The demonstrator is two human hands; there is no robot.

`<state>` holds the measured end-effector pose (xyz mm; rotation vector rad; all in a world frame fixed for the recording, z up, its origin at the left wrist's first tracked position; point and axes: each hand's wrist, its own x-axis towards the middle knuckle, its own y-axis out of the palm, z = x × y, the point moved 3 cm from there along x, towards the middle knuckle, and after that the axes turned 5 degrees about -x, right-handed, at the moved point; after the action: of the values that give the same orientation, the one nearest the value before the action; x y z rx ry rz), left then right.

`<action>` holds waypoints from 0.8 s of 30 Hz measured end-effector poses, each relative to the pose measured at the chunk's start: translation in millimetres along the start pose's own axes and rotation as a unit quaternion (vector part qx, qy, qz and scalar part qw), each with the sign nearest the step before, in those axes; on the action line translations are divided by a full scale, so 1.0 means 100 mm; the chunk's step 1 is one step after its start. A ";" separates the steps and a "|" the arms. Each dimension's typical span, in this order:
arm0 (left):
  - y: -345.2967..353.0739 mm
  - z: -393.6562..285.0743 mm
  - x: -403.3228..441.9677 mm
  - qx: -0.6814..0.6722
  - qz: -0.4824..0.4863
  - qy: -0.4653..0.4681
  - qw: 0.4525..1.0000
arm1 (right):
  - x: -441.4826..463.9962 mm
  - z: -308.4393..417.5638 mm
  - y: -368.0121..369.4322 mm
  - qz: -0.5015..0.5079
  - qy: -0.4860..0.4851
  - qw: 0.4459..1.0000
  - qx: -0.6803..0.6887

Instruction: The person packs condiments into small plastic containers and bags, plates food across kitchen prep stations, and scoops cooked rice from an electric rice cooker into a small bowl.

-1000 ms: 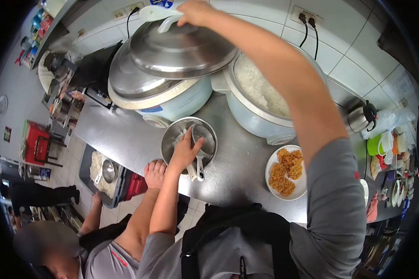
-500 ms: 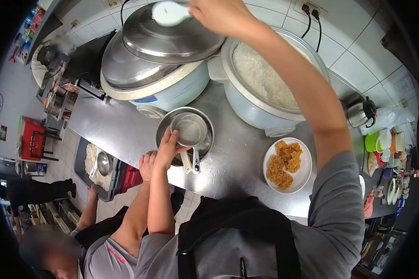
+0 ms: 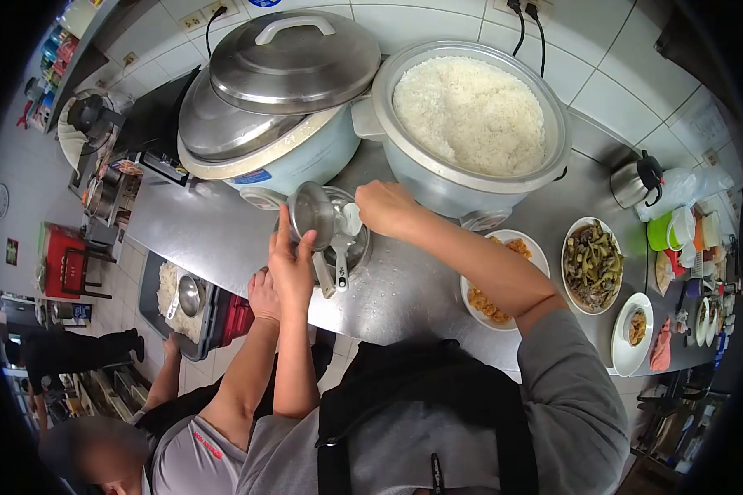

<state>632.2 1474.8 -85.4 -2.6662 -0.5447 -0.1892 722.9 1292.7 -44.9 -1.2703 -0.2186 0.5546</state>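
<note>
My left hand [image 3: 293, 256] holds a small metal bowl [image 3: 312, 216] tilted over the left side of a larger metal bowl [image 3: 357, 262]. My right hand [image 3: 381, 208] is closed on a white spoon [image 3: 352, 219], its head over the larger bowl. White-handled utensils [image 3: 341, 268] lean on that bowl's near rim. Behind my right hand stands an open cooker [image 3: 470, 194] full of white rice [image 3: 470, 115]. To its left a second cooker [image 3: 301, 161] bears two metal lids, the upper lid [image 3: 293, 66] resting on the lower one.
A plate of orange fried food [image 3: 524, 247] lies partly under my right forearm. Farther right are an oval plate of dark greens [image 3: 592, 266], a smaller plate [image 3: 627, 355] and a steel jug [image 3: 631, 181]. A co-worker's hand [image 3: 264, 293] touches the counter edge beside my left wrist.
My right hand has come down from the upper lid to the larger bowl with the white spoon. My left hand has lifted and tilted the small bowl. The rice cooker now stands uncovered by my arm.
</note>
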 end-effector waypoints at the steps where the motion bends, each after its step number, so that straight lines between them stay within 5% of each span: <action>1: 0.02 -0.09 -0.03 0.015 -0.004 0.023 1.000 | 0.02 0.01 0.01 0.009 0.013 1.000 0.010; 5: 0.16 -0.29 -0.12 0.119 0.014 0.112 0.986 | 0.02 0.05 0.00 0.001 0.000 1.000 0.006; 18: 0.18 0.00 -0.03 0.178 0.000 0.157 0.972 | -0.19 0.04 -0.09 -0.055 -0.050 0.997 -0.035; 20: 0.10 0.38 0.09 -0.151 0.021 -0.123 0.981 | -0.27 0.06 -0.12 -0.068 -0.069 0.993 -0.061; 24: 0.07 0.40 0.09 -0.273 0.080 -0.213 0.935 | -0.27 0.13 -0.11 -0.205 -0.118 0.966 -0.106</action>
<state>645.6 1489.0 -122.7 -3.3045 -0.4433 0.3485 697.0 1288.5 -27.0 -1.3160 -0.7401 0.3275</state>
